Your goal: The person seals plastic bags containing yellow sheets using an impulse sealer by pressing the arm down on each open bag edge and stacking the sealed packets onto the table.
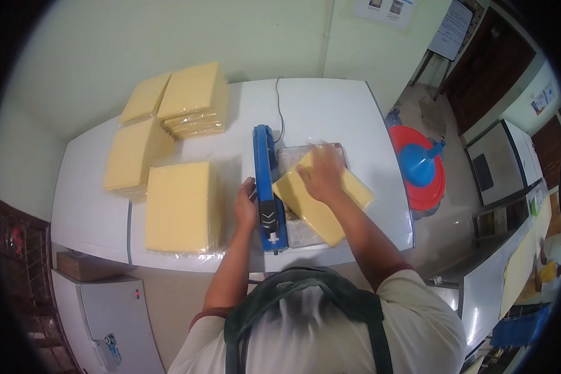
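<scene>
A blue bag sealer [265, 181] with a black-and-grey end lies lengthwise in front of me. My left hand [247, 202] is at its left side, fingers loosely bent and apart, with nothing visible in them. To the right of the sealer, my right hand [323, 174] grips the upper part of a flat yellow pack [318, 212] from above; its fingers are blurred by motion. The pack is turned at a slant, its left corner close against the sealer. Beneath it is a greyish flat tray or plate [302, 235], mostly covered.
Stacks of yellow packs in clear plastic [179, 206] stand on the left of the white table [243, 100]. A cable [280, 112] runs to the back edge. Past the right edge are a red round lid [425, 196] and a blue funnel [417, 165]. Another person's hand [547, 271] shows far right.
</scene>
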Available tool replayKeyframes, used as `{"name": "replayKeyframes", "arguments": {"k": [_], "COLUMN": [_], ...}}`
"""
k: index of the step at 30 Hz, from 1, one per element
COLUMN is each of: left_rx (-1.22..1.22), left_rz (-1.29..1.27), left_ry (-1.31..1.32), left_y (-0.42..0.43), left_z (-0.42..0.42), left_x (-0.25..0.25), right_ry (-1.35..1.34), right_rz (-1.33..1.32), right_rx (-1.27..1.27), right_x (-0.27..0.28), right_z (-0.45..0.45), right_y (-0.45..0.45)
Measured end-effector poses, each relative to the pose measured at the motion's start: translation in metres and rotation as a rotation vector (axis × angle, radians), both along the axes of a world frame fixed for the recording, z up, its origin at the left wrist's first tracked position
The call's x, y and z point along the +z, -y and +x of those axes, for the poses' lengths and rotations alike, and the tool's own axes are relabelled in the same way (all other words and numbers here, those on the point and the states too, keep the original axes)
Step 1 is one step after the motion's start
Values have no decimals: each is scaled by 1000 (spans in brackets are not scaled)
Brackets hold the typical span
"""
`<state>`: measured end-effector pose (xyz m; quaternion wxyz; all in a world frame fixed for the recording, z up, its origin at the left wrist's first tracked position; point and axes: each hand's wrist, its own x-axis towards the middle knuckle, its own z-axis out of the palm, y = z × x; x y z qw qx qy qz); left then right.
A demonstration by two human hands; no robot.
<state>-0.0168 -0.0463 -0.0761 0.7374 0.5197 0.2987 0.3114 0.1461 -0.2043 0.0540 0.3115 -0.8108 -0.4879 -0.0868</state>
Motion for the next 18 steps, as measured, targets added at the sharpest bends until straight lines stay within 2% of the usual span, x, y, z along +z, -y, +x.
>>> {"name": "replayKeyframes", "arguments": {"k": [2, 4, 6, 8, 9, 10, 11, 12, 14, 15, 16, 18], "left_rx": [77, 59, 23, -50, -62, -87, -113, -125, -109, -125, -127, -95], "left_rz": [91, 107, 128, 419, 426, 575, 722, 725, 654, 600, 601, 489], "left_ry": [-145, -235, -338, -528, -537, -648, -755, -761, -641, -694, -695, -665], "left_y": [8, 8, 5, -5, -5, -4, -2, -2, -7, 11, 14, 17], "left_z": [-2, -4, -2, 1, 2, 3, 4, 6, 13, 15, 19, 22], "left_x": [31, 57, 58, 51, 52, 52, 52, 45, 29, 70, 75, 78], "right_ry": [-199, -140, -101, -1, -16, -27, 47, 121, 107, 75, 43, -27], "right_rz": [-506, -518, -527, -552, -556, -553, -530, -504, -511, -526, -542, -590], "right_rx": [-481, -383, -296, 14, 140, 133, 239, 344, 262, 98, -62, -106], "right_x": [-18, -28, -35, -31, -27, -28, -29, -30, -24, -20, -18, -25], "right_z": [7, 7, 4, 8, 10, 11, 12, 11, 1, -5, -9, -11], "right_y": [13, 21, 30, 34, 37, 38, 41, 45, 53, 58, 63, 73]}}
